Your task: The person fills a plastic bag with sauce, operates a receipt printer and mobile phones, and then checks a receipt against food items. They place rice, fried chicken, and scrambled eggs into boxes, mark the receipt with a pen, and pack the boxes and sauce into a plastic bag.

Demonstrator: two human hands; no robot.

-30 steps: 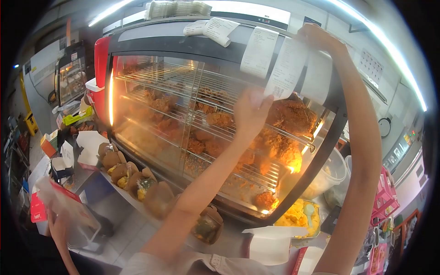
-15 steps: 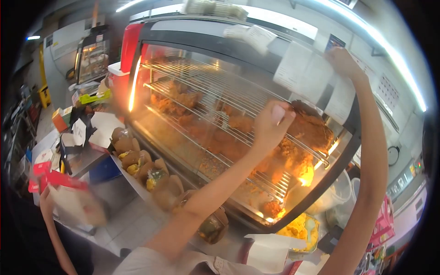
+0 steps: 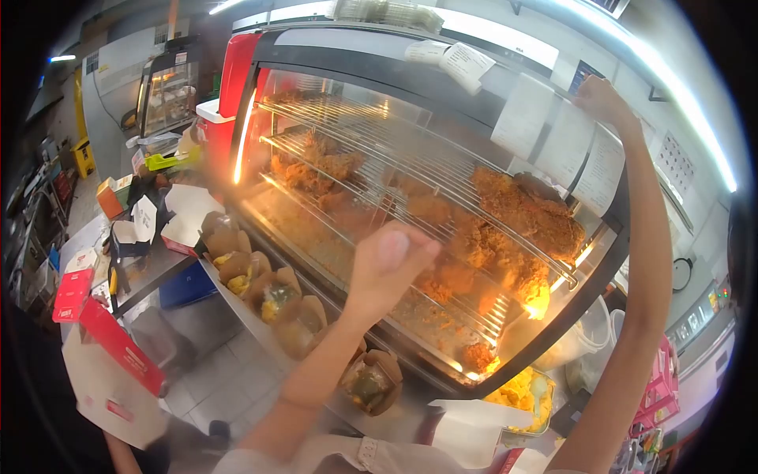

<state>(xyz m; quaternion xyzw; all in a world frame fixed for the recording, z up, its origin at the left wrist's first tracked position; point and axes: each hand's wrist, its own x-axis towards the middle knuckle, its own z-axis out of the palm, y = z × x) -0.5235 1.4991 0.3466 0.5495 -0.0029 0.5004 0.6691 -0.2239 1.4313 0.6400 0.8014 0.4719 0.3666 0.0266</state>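
My left hand is closed, thumb against curled fingers, in front of the heated display cabinet's lower front. Anything inside that hand is hidden. Raised high on the right, my right hand has its fingers curled by the cabinet's upper corner, just above the hanging paper slips. What it grips cannot be made out. Behind my left hand, fried chicken pieces lie on the wire racks, the larger ones towards the right.
Brown paper cups of food line the cabinet's front. A yellow-food tray and open white boxes stand at lower right. At left, another person's arm is beside a red-and-white carton.
My left hand has moved down and left, away from the chicken on the right. My right hand stays raised. The carton beside the other person has swung lower and looks more unfolded.
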